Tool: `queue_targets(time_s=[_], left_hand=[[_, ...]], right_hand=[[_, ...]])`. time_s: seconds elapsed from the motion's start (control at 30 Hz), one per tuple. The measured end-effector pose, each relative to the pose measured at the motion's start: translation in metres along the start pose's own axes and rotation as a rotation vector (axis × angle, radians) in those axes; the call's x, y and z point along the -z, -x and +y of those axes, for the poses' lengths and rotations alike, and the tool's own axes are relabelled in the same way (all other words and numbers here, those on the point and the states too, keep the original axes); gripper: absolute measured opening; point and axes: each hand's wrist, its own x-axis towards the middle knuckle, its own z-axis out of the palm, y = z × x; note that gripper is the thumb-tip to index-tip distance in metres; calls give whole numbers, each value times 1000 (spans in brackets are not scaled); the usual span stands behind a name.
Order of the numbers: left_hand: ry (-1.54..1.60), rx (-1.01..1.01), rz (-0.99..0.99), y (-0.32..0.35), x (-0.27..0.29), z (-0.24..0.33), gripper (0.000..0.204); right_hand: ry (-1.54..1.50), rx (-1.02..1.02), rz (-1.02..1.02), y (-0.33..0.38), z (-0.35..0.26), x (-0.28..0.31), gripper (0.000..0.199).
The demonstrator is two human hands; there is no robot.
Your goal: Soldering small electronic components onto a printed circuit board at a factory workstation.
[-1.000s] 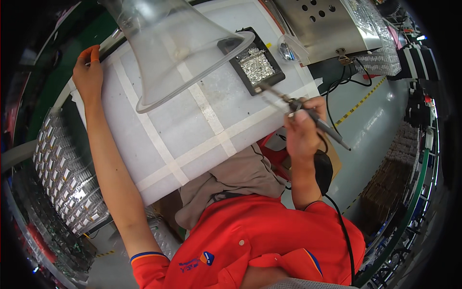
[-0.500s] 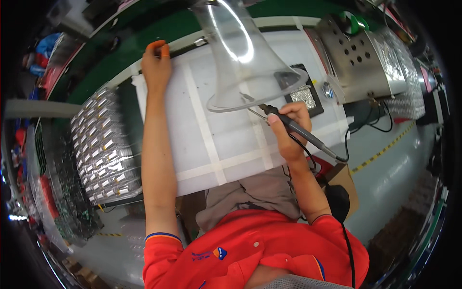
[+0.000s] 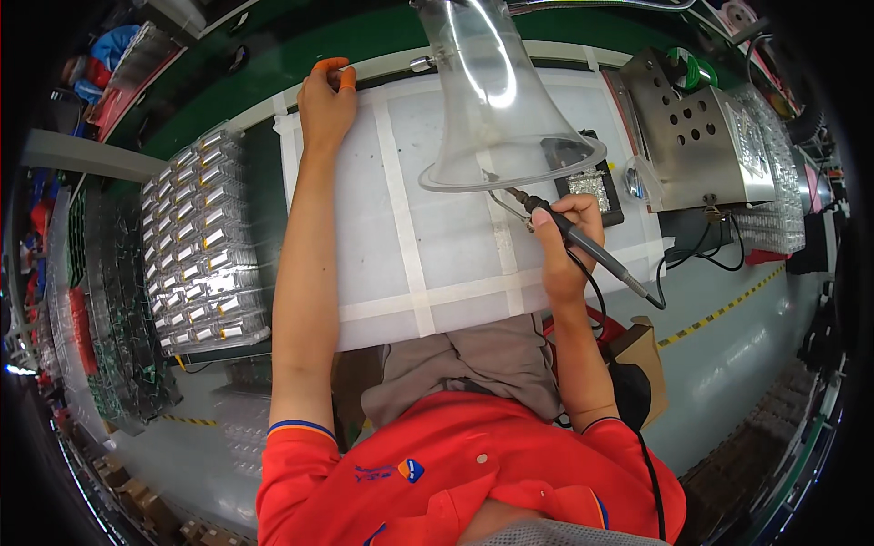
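Note:
My right hand point(image 3: 574, 238) is closed round a soldering iron point(image 3: 594, 250), which has a dark grip and a thin bent metal tube point(image 3: 506, 206) beside its tip. The iron's tip points up and left, under the rim of a clear funnel-shaped fume hood point(image 3: 487, 109). Up at the far left corner of the white work mat point(image 3: 364, 264), my left hand point(image 3: 329, 102) has its fingers curled, with orange finger cots on them. Whatever lies between those fingers, if anything, is hidden. A dark tray of small silvery parts point(image 3: 585, 189) sits just beyond my right hand.
Stacked clear trays of metal parts point(image 3: 205, 246) stand to the left. On the right are a perforated metal box point(image 3: 689, 127), a green solder spool point(image 3: 694, 71) and more clear trays point(image 3: 769, 209). The iron's black cable point(image 3: 657, 282) hangs at the right edge. A green surface point(image 3: 382, 41) runs behind the mat.
The whole view has shifted, so bench and hood appear farther right. My left hand stays at the far edge with fingers curled. My right hand keeps its hold on the soldering iron.

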Motion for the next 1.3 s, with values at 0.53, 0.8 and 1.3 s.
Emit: queue_targets(time_s=[0.53, 0.8, 1.3], left_hand=[[-12, -10, -12, -1, 1, 1, 20], [-9, 0, -11, 0, 0, 1, 19], [-45, -56, 32, -2, -3, -6, 19]], right_hand=[[-20, -11, 6, 1, -2, 0, 20], [-11, 3, -3, 0, -2, 0, 20], [-22, 3, 9, 0, -1, -1, 20]])
